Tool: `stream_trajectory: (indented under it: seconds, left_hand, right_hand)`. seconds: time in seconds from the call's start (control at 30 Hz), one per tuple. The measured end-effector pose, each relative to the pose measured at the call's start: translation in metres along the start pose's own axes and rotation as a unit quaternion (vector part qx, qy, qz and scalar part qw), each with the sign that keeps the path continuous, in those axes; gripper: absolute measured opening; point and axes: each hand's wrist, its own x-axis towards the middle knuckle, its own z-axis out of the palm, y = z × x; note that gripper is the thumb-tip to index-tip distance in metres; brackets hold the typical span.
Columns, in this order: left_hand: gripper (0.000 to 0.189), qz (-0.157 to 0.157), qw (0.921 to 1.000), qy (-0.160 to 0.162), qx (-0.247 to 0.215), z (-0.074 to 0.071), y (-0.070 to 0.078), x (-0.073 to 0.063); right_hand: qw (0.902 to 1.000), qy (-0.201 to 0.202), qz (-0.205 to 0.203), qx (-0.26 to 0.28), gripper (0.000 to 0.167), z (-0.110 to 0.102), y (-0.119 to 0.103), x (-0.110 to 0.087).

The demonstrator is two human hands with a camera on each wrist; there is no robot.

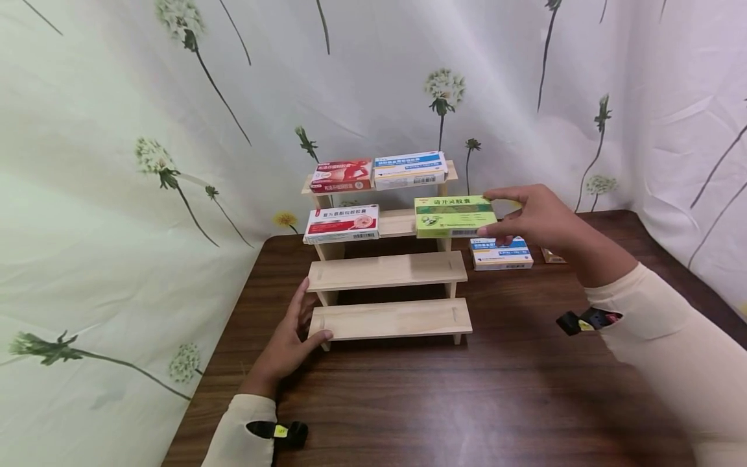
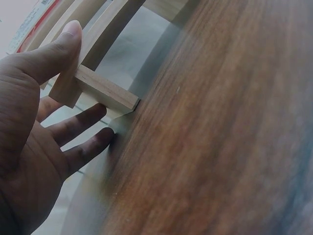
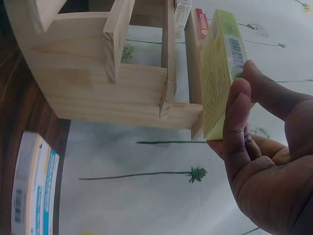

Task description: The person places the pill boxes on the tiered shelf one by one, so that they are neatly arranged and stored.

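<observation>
In my right hand [image 1: 533,217] is a green medicine box [image 1: 455,218], gripped by its right end between thumb and fingers. It is at the right side of the third step of a wooden step rack [image 1: 388,271]; in the right wrist view the box [image 3: 220,78] stands edge-on beside the rack's boards. My left hand [image 1: 292,337] holds the rack's lower left end, thumb over the lowest board [image 1: 391,321] and fingers around the side. On the third step's left lies a red-and-white medicine box [image 1: 341,223]. The top step bears a red box [image 1: 341,176] and a blue-and-white box [image 1: 410,170].
Another blue-and-white box [image 1: 502,253] lies on the dark wooden table [image 1: 408,402], right of the rack. An orange-brown box [image 1: 553,257] is partly hidden behind my right wrist. Behind and at the sides hangs a white dandelion-print cloth [image 1: 373,78].
</observation>
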Motion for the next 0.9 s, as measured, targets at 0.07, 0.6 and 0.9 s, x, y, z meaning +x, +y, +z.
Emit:
stream_trajectory:
  seconds: [0.07,0.6,0.9]
  left_hand:
    - [0.116,0.000,1.0000,0.000,-0.001,0.000,0.001,0.000]
    - [0.115,-0.008,0.9999,0.002,0.008,0.000,0.001,-0.001]
    - [0.115,-0.005,1.0000,0.002,0.006,0.001,0.001,0.000]
  right_hand:
    - [1.0000,0.000,-0.006,0.001,0.080,0.004,-0.003,0.006]
    - [0.9987,-0.006,-0.001,0.050,0.078,0.032,-0.007,0.035]
    - [0.9994,0.004,-0.006,0.033,0.080,0.044,-0.006,0.043]
